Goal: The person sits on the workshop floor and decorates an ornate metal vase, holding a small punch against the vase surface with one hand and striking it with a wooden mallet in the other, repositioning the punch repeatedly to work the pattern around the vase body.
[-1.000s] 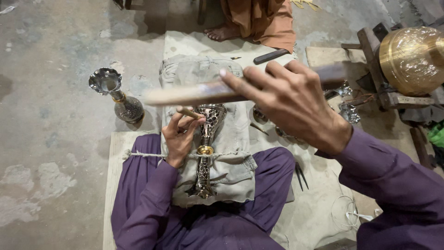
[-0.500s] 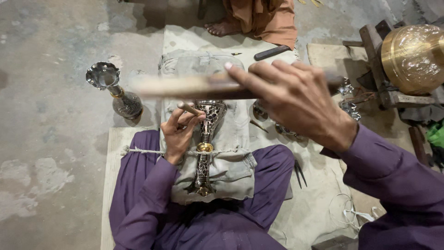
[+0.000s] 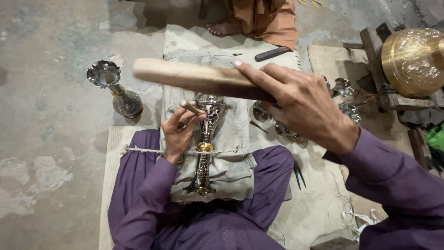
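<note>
So, at left one finished metal vase stands on the floor. Left hand pinches a small punch against the second vase, dark patterned with a brass ring, lying on a cloth pad mid-frame. Right hand grips a wooden mallet, blurry. Brass bowl is cut off upper right.

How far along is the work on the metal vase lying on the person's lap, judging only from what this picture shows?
Done: the vase on the lap already carries dark patterning along its body, and a similar vase stands on the floor. In hand: the left hand holds a small punch against the vase's upper part, while the right hand raises a wooden mallet. How much surface remains unworked cannot be told.
</note>
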Available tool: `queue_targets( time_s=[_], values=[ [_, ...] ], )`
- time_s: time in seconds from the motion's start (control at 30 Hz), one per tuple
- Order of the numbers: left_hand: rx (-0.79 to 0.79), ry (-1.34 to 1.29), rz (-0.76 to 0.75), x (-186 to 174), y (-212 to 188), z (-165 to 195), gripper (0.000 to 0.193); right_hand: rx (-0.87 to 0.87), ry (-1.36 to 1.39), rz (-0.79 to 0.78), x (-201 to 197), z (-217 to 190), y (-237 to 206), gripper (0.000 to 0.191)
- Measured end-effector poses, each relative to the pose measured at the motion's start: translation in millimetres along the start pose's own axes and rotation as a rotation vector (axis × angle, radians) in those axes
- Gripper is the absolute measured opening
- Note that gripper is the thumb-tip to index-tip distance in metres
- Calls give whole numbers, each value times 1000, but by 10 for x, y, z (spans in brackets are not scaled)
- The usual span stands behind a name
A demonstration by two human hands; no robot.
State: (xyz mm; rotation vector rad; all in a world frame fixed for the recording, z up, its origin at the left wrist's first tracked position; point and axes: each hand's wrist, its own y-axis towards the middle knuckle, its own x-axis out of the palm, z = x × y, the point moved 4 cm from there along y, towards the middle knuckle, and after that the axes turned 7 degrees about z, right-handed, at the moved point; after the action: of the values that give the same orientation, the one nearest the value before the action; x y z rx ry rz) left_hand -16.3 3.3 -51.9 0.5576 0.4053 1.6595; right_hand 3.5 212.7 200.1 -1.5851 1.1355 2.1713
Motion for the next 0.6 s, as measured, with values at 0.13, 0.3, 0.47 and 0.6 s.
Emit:
queue_targets(
  time_s=[0.13,0.3,0.47,0.6],
  values=[
    [-19,-140,-26,3,-3,-19,43,-135,-358,-98,71,13,-73,57],
    [-27,-136,-22,-1,-6,-15,44,-142,-452,-137,134,57,-169,55],
    [15,-56,-23,-3,19,7,42,0,-293,-135,147,80,-262,50],
    [98,6,-31,-16,65,34,46,-38,-452,-125,155,150,-310,51]
  ],
)
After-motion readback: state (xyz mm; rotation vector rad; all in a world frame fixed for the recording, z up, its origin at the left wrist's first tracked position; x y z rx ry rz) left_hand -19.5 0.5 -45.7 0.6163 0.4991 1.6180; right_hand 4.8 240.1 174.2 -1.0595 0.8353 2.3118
